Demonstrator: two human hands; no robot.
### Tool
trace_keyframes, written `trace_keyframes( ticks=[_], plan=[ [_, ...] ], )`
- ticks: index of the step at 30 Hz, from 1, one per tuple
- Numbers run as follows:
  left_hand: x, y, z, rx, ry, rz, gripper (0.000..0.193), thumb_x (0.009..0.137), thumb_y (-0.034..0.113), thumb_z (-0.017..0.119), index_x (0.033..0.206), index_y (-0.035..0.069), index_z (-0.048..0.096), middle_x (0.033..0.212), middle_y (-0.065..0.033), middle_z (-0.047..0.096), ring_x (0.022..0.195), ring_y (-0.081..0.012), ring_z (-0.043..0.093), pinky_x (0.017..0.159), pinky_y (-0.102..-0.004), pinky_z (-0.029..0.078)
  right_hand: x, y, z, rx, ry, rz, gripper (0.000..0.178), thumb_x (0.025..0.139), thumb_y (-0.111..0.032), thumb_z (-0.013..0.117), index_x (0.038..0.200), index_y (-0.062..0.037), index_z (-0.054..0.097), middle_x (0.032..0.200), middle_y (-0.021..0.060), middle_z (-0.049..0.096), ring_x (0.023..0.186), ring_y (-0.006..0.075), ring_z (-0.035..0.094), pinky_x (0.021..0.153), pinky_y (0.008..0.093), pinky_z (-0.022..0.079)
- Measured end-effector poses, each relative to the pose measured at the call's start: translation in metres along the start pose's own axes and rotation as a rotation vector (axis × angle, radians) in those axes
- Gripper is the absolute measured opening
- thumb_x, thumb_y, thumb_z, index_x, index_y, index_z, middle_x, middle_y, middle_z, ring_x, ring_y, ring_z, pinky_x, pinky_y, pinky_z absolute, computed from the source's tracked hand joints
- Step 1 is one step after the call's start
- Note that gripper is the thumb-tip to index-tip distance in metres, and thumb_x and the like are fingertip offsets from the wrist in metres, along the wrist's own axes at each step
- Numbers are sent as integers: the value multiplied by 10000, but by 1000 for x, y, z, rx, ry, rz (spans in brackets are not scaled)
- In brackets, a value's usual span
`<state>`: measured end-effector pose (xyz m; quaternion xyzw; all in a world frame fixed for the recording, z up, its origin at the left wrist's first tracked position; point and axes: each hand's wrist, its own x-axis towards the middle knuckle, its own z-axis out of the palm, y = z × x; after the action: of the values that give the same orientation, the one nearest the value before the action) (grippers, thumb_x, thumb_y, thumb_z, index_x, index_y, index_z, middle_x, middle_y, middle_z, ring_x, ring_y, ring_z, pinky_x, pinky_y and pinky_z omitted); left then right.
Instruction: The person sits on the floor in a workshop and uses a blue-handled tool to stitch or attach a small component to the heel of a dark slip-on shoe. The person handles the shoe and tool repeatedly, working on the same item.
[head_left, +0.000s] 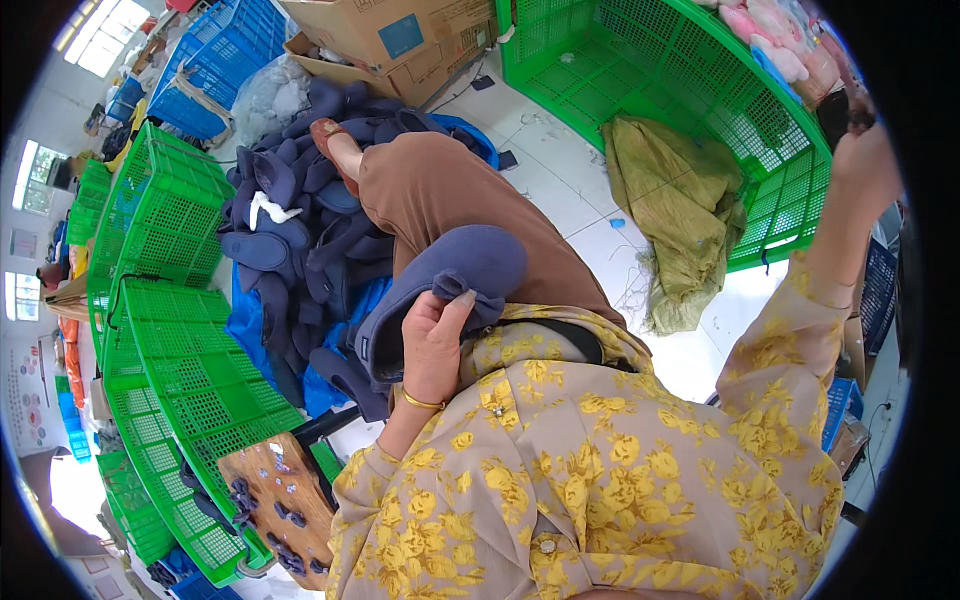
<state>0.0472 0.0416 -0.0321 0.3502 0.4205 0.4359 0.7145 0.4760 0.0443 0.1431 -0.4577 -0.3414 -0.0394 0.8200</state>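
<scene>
My left hand (432, 350) is closed on a navy blue slipper (440, 265) held above my lap. Its thumb and fingers pinch the dark bow (470, 298) on the slipper's upper. Far off to the right, my right hand (866, 165) is raised at the picture's rim, its fingers closed. Something small and dark shows at its fingertips, too unclear to name. Beyond my left hand lies a big heap of navy slippers (262, 250) on blue sheeting (248, 322). On a wooden board (262, 478) to the lower left rest several small dark bows (288, 515).
Green plastic crates (190, 370) line the left side. A large green crate (690, 60) stands at the far right, with an olive sack (680, 200) slumped against it. Cardboard boxes (400, 40) and blue crates (225, 60) are at the back. Loose threads lie on the tiled floor (575, 160).
</scene>
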Motion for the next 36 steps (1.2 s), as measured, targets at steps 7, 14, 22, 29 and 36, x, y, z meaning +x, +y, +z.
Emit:
trace_keyframes(
  ticks=[7, 14, 22, 29, 36],
  plan=[
    [3, -1, -10, -36, -119, -33, 244, 963, 57, 550, 1176, -46, 606, 1148, -106, 661, 1037, -164, 626, 947, -302, 481, -213, 26, 40, -134, -1003, 353, 270, 838, 16, 598, 1091, -71, 640, 1004, 48, 652, 906, 114, 586, 811, 272, 488],
    [1, -2, -14, 6, -96, -25, 291, 963, 44, 546, 1239, -47, 563, 1214, -116, 632, 1102, -174, 596, 1003, -311, 437, -282, 17, 54, -190, -1461, 231, 412, 736, 51, 560, 1128, -41, 648, 1037, 154, 685, 957, 321, 652, 840, 399, 518],
    [1, -3, -11, -4, -84, -22, 285, 957, 36, 554, 1230, -46, 567, 1213, -119, 631, 1092, -175, 599, 990, -309, 444, -279, 19, 54, -216, -1505, 186, 399, 742, 0, 596, 1136, -27, 647, 979, 156, 688, 917, 325, 652, 808, 423, 517],
    [-1, -11, -12, 305, -24, 87, 195, 939, 24, 596, 1125, -34, 610, 1092, -83, 673, 965, -113, 616, 872, -255, 488, -268, 7, 69, -414, -1672, 87, 240, 766, -70, 626, 997, -19, 667, 833, 159, 674, 809, 331, 659, 757, 433, 521],
    [-2, -15, -10, 438, 83, 147, 107, 913, 33, 644, 994, -34, 623, 953, -59, 682, 832, -75, 606, 746, -223, 498, -274, 6, 71, -484, -1675, 101, 127, 774, -88, 622, 863, -6, 659, 793, 179, 672, 777, 342, 665, 718, 433, 529]
  ],
)
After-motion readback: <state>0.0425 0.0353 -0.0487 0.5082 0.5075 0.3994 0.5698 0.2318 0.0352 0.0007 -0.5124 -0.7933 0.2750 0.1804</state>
